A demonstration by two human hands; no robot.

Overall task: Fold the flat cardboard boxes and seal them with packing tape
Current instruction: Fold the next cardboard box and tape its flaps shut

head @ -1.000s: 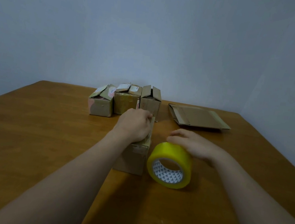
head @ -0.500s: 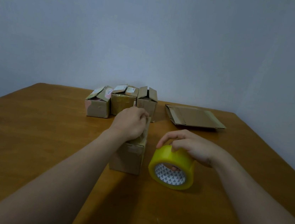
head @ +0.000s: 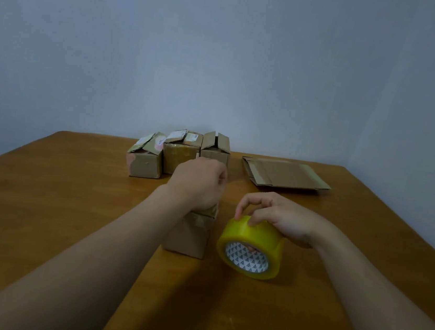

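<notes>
The small cardboard box stands mid-table, the left hand on top of it with fingers curled down over its far edge, hiding the flaps. Just beside it on the right, the yellow tape roll stands on edge, pinched by the right hand, fingertips on its rim and a digit inside the core. Behind, on the wooden table, three folded boxes stand in a row with flaps half raised, contents hidden. Flat cardboard lies at the back right.

Labels on far boxes illegible

cam: head-worn, 1 view | faces fwd+down over table | close, wide-angle
</notes>
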